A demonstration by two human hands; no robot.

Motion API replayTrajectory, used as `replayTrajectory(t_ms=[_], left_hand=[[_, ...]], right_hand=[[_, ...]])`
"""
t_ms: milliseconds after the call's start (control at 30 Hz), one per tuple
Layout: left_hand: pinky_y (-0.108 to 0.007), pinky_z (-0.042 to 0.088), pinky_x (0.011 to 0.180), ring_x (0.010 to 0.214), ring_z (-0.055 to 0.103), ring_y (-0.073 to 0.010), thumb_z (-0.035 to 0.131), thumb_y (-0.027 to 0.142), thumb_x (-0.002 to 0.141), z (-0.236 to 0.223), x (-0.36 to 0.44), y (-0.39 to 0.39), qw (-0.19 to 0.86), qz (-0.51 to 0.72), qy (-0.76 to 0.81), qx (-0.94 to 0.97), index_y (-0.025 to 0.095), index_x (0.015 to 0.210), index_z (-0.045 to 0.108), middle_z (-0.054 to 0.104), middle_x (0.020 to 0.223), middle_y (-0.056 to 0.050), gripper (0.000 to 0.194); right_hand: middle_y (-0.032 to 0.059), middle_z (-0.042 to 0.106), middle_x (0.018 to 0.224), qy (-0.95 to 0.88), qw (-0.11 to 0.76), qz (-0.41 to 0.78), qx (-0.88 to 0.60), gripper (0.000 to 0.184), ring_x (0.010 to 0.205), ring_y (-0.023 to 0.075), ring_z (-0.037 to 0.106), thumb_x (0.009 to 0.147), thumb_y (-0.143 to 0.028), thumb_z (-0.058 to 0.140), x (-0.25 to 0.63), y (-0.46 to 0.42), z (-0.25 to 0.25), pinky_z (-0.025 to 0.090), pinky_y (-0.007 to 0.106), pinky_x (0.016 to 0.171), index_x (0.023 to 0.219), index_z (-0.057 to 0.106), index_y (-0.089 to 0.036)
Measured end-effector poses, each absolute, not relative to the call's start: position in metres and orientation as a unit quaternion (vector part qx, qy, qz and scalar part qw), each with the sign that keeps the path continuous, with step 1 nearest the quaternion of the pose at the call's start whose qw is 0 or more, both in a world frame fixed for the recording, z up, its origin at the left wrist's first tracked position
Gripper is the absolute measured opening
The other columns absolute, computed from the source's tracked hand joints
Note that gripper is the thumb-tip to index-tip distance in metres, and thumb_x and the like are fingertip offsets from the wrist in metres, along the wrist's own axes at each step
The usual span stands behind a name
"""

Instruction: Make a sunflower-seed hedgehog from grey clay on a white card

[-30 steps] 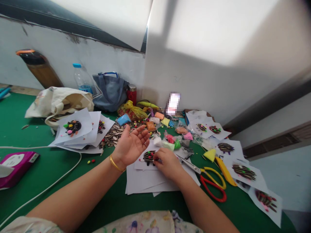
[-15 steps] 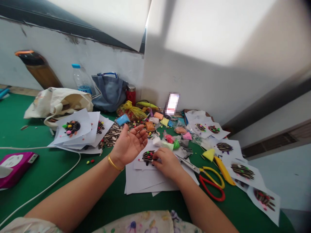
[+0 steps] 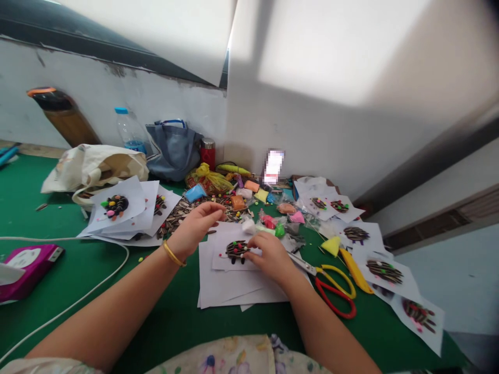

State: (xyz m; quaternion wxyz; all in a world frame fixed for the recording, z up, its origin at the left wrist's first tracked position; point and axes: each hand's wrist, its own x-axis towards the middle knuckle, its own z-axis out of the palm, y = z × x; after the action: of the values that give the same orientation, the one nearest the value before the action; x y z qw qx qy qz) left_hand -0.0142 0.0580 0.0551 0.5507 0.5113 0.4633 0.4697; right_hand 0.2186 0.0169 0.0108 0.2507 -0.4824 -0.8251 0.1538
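A hedgehog-like figure of dark sunflower seeds (image 3: 235, 250), dotted with small coloured balls, lies on a white paper sheet (image 3: 222, 285) atop a few more sheets. My right hand (image 3: 273, 257) rests at the figure's right edge, thumb and fingertips drawn together there; whatever they pinch is too small to make out. Above the paper's upper left corner hovers my left hand (image 3: 195, 226), turned sideways with loosely curved fingers and no visible object. Beyond it spreads a pile of loose sunflower seeds (image 3: 177, 215). Scissors (image 3: 331, 283) with red and yellow handles lie beside my right wrist.
Small packs of coloured clay, including a blue pack (image 3: 195, 192), crowd the back. Finished seed pictures lie in a left stack (image 3: 117, 205) and along the right edge (image 3: 385, 272). A yellow cutter (image 3: 355, 271), magenta box (image 3: 29, 270), white cable (image 3: 91, 288) and propped phone (image 3: 273, 167) are around.
My left hand has turned from palm up to sideways, its fingers curving in, and shifted slightly left. My right hand stays at the seed figure. The whole view has shifted a little.
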Motion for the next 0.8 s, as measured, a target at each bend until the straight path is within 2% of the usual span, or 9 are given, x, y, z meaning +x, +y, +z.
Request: replayTrajectory(t_ms=[67, 133, 200, 267, 433, 600, 800], left_hand=[[-0.036, 0.048, 0.087, 0.094, 0.061, -0.0232, 0.066, 0.034, 0.078, 0.042, -0.019, 0.062, 0.406, 0.374, 0.510, 0.660, 0.020, 0.095, 0.069, 0.068, 0.098, -0.007, 0.023], [-0.040, 0.044, 0.095, 0.100, 0.060, -0.0258, 0.061, 0.028, 0.079, 0.032, -0.022, 0.064, 0.299, 0.273, 0.511, 0.758, 0.021, 0.095, 0.072, 0.069, 0.103, -0.008, 0.020], [-0.038, 0.043, 0.097, 0.102, 0.060, -0.0258, 0.055, 0.022, 0.081, 0.026, -0.022, 0.065, 0.243, 0.201, 0.498, 0.808, 0.020, 0.099, 0.072, 0.068, 0.105, -0.010, 0.025], [-0.038, 0.042, 0.097, 0.104, 0.059, -0.0262, 0.053, 0.021, 0.084, 0.023, -0.019, 0.066, 0.203, 0.147, 0.495, 0.832, 0.019, 0.102, 0.072, 0.067, 0.107, -0.011, 0.027], [-0.036, 0.042, 0.095, 0.100, 0.059, -0.0254, 0.055, 0.022, 0.085, 0.022, -0.014, 0.069, 0.172, 0.109, 0.494, 0.846, 0.019, 0.099, 0.074, 0.067, 0.103, -0.012, 0.024], [-0.037, 0.042, 0.092, 0.098, 0.059, -0.0264, 0.055, 0.022, 0.084, 0.023, -0.012, 0.068, 0.151, 0.088, 0.501, 0.848, 0.020, 0.093, 0.074, 0.067, 0.098, -0.013, 0.022], [-0.035, 0.045, 0.079, 0.087, 0.064, -0.0260, 0.058, 0.025, 0.081, 0.027, -0.013, 0.059, 0.143, 0.047, 0.529, 0.835, 0.021, 0.090, 0.072, 0.071, 0.090, -0.011, 0.017]], right_hand=[[0.0038, 0.065, 0.087, -0.809, 0.274, 0.141, -0.500, 0.011, 0.087, 0.0193, 0.057, 0.090, -0.028, 0.060, 0.232, 0.020, 0.018, 0.042, 0.031, 0.080, 0.085, 0.066, -0.020], [0.0053, 0.065, 0.090, -0.768, 0.310, 0.120, -0.547, 0.019, 0.088, 0.0196, 0.057, 0.094, -0.027, 0.049, 0.248, 0.023, 0.027, 0.042, 0.030, 0.079, 0.090, 0.067, -0.020], [0.0058, 0.066, 0.092, -0.726, 0.319, 0.108, -0.599, 0.023, 0.088, 0.0200, 0.058, 0.094, -0.029, 0.046, 0.267, 0.024, 0.032, 0.042, 0.030, 0.078, 0.092, 0.066, -0.020], [0.0060, 0.066, 0.097, -0.705, 0.291, 0.105, -0.638, 0.024, 0.092, 0.0205, 0.059, 0.094, -0.029, 0.044, 0.283, 0.021, 0.033, 0.042, 0.030, 0.081, 0.096, 0.066, -0.019], [0.0052, 0.065, 0.094, -0.733, 0.162, 0.114, -0.651, 0.024, 0.091, 0.0193, 0.058, 0.093, -0.026, 0.046, 0.302, -0.003, 0.015, 0.040, 0.029, 0.081, 0.094, 0.069, -0.020], [0.0059, 0.063, 0.096, -0.754, 0.141, 0.054, -0.639, 0.020, 0.094, 0.0200, 0.055, 0.091, -0.022, 0.054, 0.302, -0.023, -0.004, 0.039, 0.029, 0.084, 0.102, 0.072, -0.022], [0.0075, 0.063, 0.094, -0.746, 0.079, -0.074, -0.657, 0.018, 0.092, 0.0221, 0.052, 0.091, -0.022, 0.055, 0.281, -0.020, 0.001, 0.035, 0.032, 0.077, 0.094, 0.073, -0.023]])
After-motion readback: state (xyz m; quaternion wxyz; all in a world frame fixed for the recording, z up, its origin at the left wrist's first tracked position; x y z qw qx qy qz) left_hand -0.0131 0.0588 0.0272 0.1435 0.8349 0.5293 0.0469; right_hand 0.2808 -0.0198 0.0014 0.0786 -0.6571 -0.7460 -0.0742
